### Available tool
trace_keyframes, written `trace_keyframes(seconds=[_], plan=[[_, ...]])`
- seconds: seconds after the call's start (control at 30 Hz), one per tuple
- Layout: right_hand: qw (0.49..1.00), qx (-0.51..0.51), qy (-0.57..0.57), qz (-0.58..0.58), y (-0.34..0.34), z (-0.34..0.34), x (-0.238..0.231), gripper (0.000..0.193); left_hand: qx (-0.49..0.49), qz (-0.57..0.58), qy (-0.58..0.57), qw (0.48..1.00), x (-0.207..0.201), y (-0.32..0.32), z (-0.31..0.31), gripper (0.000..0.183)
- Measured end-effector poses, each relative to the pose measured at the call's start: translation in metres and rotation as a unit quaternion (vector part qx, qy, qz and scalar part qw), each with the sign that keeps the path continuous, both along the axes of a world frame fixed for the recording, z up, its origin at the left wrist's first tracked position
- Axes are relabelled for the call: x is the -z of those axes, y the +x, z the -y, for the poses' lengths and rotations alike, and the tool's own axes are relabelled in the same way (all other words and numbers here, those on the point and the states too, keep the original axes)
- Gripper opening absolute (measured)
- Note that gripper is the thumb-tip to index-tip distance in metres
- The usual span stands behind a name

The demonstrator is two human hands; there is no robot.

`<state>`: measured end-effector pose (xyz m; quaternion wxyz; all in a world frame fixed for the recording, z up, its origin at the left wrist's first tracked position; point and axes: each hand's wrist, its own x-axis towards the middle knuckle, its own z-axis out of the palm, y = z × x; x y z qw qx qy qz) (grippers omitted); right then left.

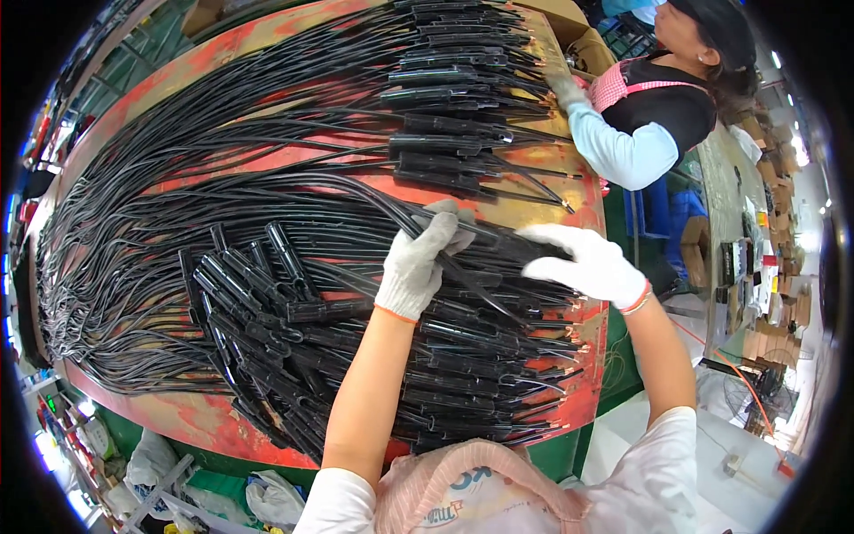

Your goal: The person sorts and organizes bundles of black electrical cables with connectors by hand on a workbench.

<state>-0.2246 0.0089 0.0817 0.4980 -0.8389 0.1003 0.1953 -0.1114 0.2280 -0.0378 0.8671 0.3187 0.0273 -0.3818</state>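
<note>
My left hand, in a white knit glove with an orange cuff, is closed around a bundle of black cables over the middle of the table. Just right of it, my gloved right hand has its fingers and thumb on either side of a black plastic sleeve at the end of that bundle. Part of the sleeve is hidden by the gloves. Beneath both hands lie more black cables with sleeves, their stripped ends pointing right. A pile of loose black sleeves rests left of my left forearm.
The worn red and yellow table carries long cables running left. Farther back, sleeved cable bundles lie in rows. At the far right edge a co-worker reaches a gloved hand to the cable ends, beside a cardboard box.
</note>
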Motion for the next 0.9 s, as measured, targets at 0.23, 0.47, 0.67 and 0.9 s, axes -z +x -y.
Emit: trace_keyframes(seconds=[0.23,0.47,0.67,0.9], plan=[[0.913,-0.080,-0.366,0.162,0.080,-0.030,0.047,0.044,-0.041,-0.018,0.111,0.993,-0.012,-0.008,0.007,0.034],[0.884,-0.091,-0.396,0.231,0.153,-0.024,0.131,0.041,-0.098,-0.148,-0.039,0.983,-0.012,-0.051,-0.004,0.018],[0.753,-0.084,-0.494,0.427,0.164,-0.023,0.147,0.046,-0.064,-0.115,0.003,0.991,0.003,-0.072,-0.002,0.018],[0.796,-0.161,-0.355,0.463,0.173,-0.102,0.084,0.040,-0.012,-0.052,0.069,0.996,0.011,-0.066,-0.007,0.026]])
